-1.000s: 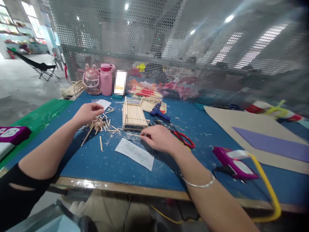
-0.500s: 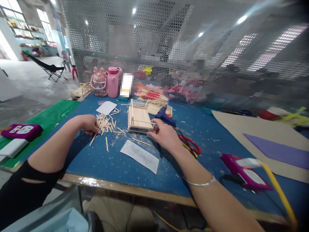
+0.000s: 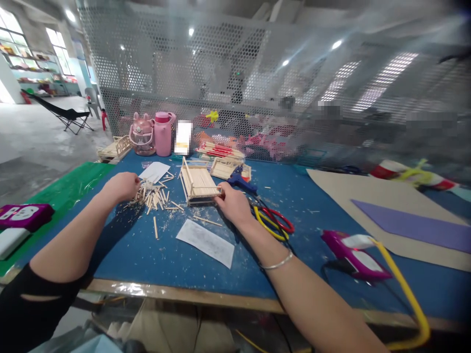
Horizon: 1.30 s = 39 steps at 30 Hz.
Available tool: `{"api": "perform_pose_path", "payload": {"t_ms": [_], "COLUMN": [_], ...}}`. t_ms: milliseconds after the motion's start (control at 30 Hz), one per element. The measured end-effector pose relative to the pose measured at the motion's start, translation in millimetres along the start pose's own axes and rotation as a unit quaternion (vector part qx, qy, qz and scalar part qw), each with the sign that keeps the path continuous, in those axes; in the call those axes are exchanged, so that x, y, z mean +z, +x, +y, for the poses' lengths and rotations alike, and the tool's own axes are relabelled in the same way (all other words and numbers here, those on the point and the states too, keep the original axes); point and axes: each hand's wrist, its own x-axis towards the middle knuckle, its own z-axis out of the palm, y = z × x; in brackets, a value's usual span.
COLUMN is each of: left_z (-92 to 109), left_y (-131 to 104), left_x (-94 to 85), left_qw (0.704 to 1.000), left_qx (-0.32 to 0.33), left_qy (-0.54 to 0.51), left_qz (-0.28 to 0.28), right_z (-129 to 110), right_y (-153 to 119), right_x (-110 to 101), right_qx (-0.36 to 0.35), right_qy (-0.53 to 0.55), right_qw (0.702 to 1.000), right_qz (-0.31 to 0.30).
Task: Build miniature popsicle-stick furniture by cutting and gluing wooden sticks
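My right hand grips the near right corner of a small model made of pale wooden sticks, with a slatted floor and low rails. Thumb and fingers close round its corner on the blue table. At the left, my left hand is closed beside a heap of short wooden sticks. Its fingertips are partly hidden, so what they hold cannot be made out. A blue glue gun lies just beyond my right hand. In front of the model are a single thin stick and a greyish-white paper strip.
Behind stand a pink flask, a pink bottle and a bundle of red-marked sticks. Red and yellow-handled scissors lie to the right. Purple power strips sit on both sides; a mesh screen rises behind.
My left hand has drawn back from the front of the heap toward its left side, higher up. My right hand stays on the model's corner. The whole view has shifted a little.
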Motion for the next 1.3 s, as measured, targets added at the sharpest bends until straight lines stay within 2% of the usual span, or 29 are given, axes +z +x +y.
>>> {"api": "perform_pose_path", "payload": {"t_ms": [100,233,333,433,567,667,833,900,967,1033,1100,1167,1233,1300], "left_z": [1,7,11,14,20,27,36,35,32,29,28,31,39,48], "left_y": [-1,-4,-5,-7,-12,-16,-21,-20,-19,-17,-17,-20,-26,-31], "left_x": [5.1,8.4,7.5,7.2,10.0,13.5,18.9,19.6,19.1,18.3,18.3,20.2,24.5,30.8], "left_qw": [0.997,0.99,0.984,0.981,0.981,0.978,0.953,0.944,0.944,0.951,0.952,0.937,0.914,0.9], "left_qx": [0.016,0.034,0.041,0.046,0.064,0.081,0.114,0.122,0.119,0.105,0.097,0.129,0.205,0.292], "left_qy": [0.035,0.049,0.061,0.088,0.098,0.087,0.026,0.02,0.031,0.041,0.024,-0.009,-0.023,-0.001], "left_qz": [0.068,0.128,0.162,0.168,0.157,0.172,0.28,0.307,0.307,0.287,0.29,0.324,0.351,0.323], "right_z": [-2,-5,-6,-4,-3,-5,-13,-14,-13,-9,-5,-1,1,0], "right_y": [-4,-12,-15,-15,-16,-18,-23,-24,-23,-20,-17,-16,-17,-20], "right_x": [-8,-16,-17,-16,-14,-10,-10,-11,-10,-6,-2,-1,-4,-10], "right_qx": [0.005,0.004,0.023,0.016,-0.058,-0.135,-0.21,-0.215,-0.207,-0.178,-0.136,-0.1,-0.098,-0.138], "right_qy": [-0.001,0.02,0.039,0.068,0.111,0.129,0.135,0.134,0.129,0.123,0.128,0.151,0.186,0.215], "right_qw": [1.0,1.0,0.999,0.995,0.982,0.966,0.951,0.95,0.954,0.963,0.971,0.972,0.962,0.946], "right_qz": [-0.018,0.0,0.021,0.072,0.144,0.177,0.182,0.18,0.173,0.16,0.148,0.15,0.174,0.2]}}
